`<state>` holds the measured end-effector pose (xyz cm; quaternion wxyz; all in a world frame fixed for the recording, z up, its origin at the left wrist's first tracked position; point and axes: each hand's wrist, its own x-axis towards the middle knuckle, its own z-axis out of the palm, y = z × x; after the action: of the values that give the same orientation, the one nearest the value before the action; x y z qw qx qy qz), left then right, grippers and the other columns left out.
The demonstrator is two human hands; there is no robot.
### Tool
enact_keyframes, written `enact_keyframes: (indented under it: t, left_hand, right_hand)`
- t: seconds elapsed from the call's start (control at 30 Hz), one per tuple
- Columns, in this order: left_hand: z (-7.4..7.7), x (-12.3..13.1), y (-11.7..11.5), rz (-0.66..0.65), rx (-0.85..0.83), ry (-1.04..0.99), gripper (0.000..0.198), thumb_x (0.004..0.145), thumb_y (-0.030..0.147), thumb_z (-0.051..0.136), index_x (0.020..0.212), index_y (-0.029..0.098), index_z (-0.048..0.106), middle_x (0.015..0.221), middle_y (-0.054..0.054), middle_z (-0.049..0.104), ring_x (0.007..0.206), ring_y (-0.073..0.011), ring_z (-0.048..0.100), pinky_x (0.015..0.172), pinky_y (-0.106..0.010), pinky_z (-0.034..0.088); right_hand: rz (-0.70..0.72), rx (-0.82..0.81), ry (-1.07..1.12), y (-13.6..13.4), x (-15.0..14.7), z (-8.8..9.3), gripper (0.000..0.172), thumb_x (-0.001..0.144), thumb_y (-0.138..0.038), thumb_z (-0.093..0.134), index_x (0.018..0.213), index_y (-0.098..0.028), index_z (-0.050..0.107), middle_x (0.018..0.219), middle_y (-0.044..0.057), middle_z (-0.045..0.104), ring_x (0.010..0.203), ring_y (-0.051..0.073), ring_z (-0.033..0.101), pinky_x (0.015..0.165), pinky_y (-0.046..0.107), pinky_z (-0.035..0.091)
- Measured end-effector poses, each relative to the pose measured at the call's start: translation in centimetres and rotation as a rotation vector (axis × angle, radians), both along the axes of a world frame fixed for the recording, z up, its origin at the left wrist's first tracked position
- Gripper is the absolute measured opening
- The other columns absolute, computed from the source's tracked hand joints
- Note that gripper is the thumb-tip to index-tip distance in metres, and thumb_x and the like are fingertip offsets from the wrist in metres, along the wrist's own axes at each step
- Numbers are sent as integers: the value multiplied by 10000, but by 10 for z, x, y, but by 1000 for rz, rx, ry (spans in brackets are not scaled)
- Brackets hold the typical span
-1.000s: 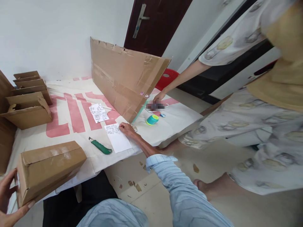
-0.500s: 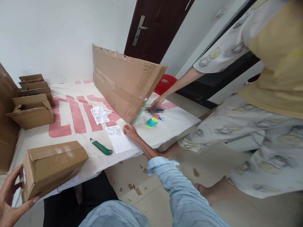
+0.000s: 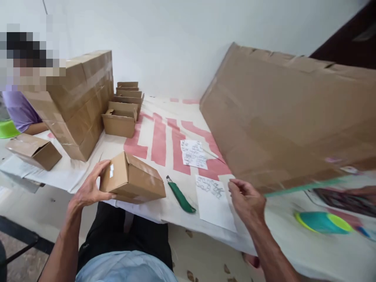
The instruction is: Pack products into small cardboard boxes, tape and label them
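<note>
My left hand (image 3: pixel 92 186) grips the labelled end of a closed brown cardboard box (image 3: pixel 145 182), thumb below and fingers over the top edge. The box is slightly tilted at the table's front edge. My right hand (image 3: pixel 248 201) is closed, its fingers curled beside the upper right of a paper sheet (image 3: pixel 214 211) with drawn outlines. Whether those fingers hold anything small is hidden. Between box and sheet lies a green utility knife (image 3: pixel 182 197) with its tip toward the back. A second marked sheet (image 3: pixel 194 154) lies farther back.
Open small boxes (image 3: pixel 120 124) stand in a row at the back left, beside a large carton (image 3: pixel 85 102). Another small box (image 3: pixel 35 150) and a person in purple (image 3: pixel 20 109) are left. A big cardboard panel (image 3: pixel 282 117) rises on the right, near a teal-yellow tub (image 3: pixel 323 222).
The view has swung left, bringing the large carton and the person in purple into sight. My left hand still grips the box, and my right hand stays beside the sheet.
</note>
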<state>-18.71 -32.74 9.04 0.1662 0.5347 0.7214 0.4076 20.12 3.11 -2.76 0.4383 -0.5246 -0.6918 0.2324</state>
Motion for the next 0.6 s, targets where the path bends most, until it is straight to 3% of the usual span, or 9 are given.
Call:
enact_keyframes:
  t: [0.1, 0.2, 0.3, 0.37, 0.47, 0.6]
  left_hand:
    - [-1, 5, 0, -16, 30, 6, 1017, 697, 405, 930, 1579, 230, 454, 1604, -175, 477, 1480, -393, 477, 1191, -532, 474]
    - [-4, 10, 2, -44, 64, 11, 1017, 700, 415, 935, 1578, 236, 455, 1594, -175, 480, 1473, -393, 479, 1211, -561, 450]
    - [-7, 12, 6, -53, 85, 32, 1020, 700, 436, 945, 1578, 250, 461, 1603, -172, 478, 1495, -400, 457, 1250, -595, 399]
    - [-9, 13, 8, -52, 95, 42, 1028, 696, 427, 950, 1584, 257, 462, 1612, -172, 475, 1518, -404, 433, 1270, -608, 366]
    - [-12, 15, 10, -51, 114, 38, 1040, 678, 396, 965, 1586, 260, 476, 1637, -179, 447, 1546, -410, 403, 1291, -615, 329]
    - [-15, 22, 11, -37, 131, 27, 1043, 670, 352, 975, 1591, 285, 489, 1662, -166, 423, 1570, -406, 378, 1303, -608, 308]
  right_hand:
    - [134, 1, 20, -21, -31, 34, 477, 796, -668, 629, 890, -208, 713, 807, 94, 731, 653, 211, 638, 610, 359, 537]
    - [341, 175, 6, -55, -72, 86, 317, 885, -532, 641, 896, -229, 731, 926, 88, 751, 809, 229, 697, 693, 356, 575]
    - [653, 329, -8, -95, -117, 139, 186, 980, -360, 622, 922, -236, 747, 919, 67, 735, 833, 213, 690, 707, 343, 580]
    - [843, 447, -23, -119, -146, 167, 159, 1009, -275, 610, 957, -230, 753, 941, 68, 738, 889, 216, 693, 797, 367, 583]
    - [1093, 581, -125, -146, -184, 192, 212, 1039, -203, 559, 1002, -216, 767, 999, 85, 743, 982, 231, 672, 897, 399, 560]
    - [1241, 659, -498, -159, -224, 201, 291, 1052, -163, 501, 1060, -175, 792, 991, 100, 717, 972, 239, 599, 905, 399, 510]
